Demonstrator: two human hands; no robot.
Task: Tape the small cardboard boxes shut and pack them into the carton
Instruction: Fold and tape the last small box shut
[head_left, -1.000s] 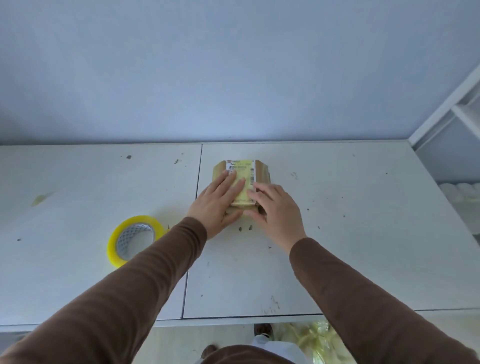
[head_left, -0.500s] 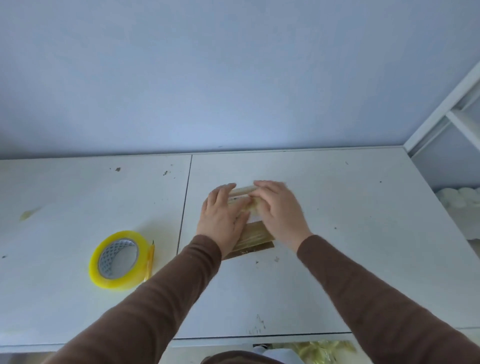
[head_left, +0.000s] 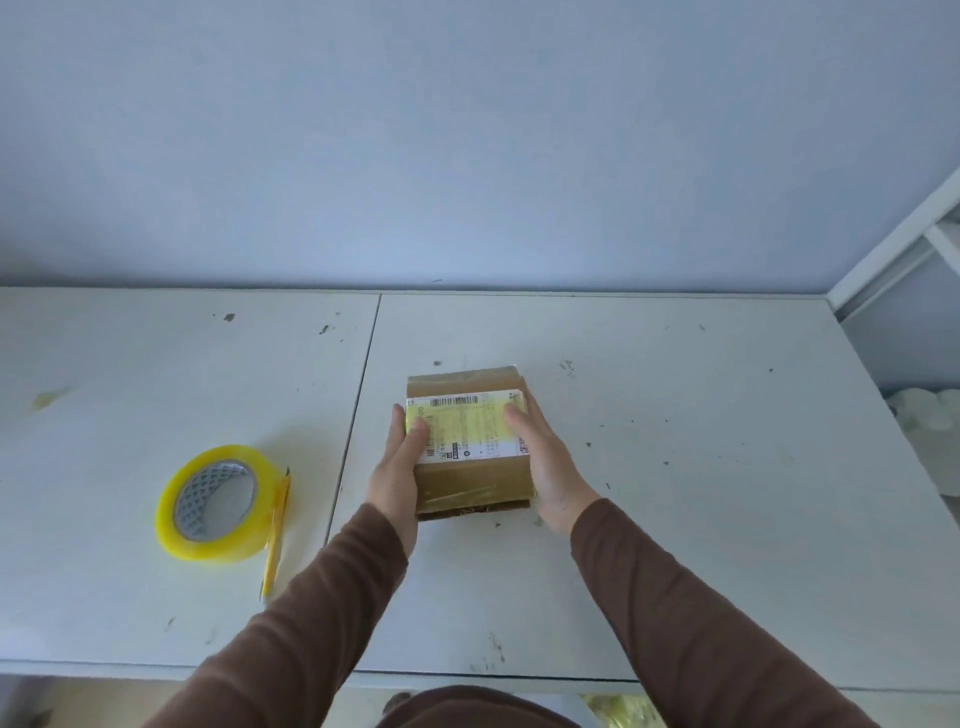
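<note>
Brown cardboard box is lying flat again, label side up, after being tipped up on edge half a second ago. The left hand grips its left side with the thumb curled over onto the label, and the right hand grips the right side the same way. There's shiny tape over the top, so my guess is this one's sealed and ready for the carton, which isn't in shot. The box sits near the middle of the white table, just right of the seam between the two tops. The yellow tape roll and a yellow pen-like thing are on the left. The surface is scuffed and speckled, with a pale blue wall behind and a white shelf frame far right.
</note>
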